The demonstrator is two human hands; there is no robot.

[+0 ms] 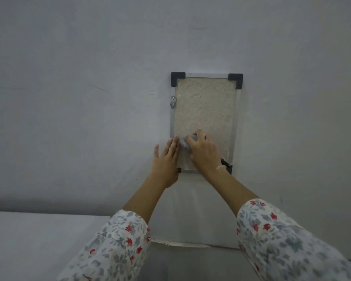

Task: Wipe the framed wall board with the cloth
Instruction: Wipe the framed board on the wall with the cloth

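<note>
Wiping is in hand on the tall beige rough-textured board in a thin metal frame with black corner caps (205, 110), fixed on the pale grey wall (89, 98). The right hand (204, 153) grips the small crumpled grey cloth (185, 143) and presses it on the lower left part. The left hand (166, 157) lies flat with straight fingers at the left frame edge. Good practice, I think: steady the frame, use overlapping strokes and light pressure, since the surface looks crumbly.
</note>
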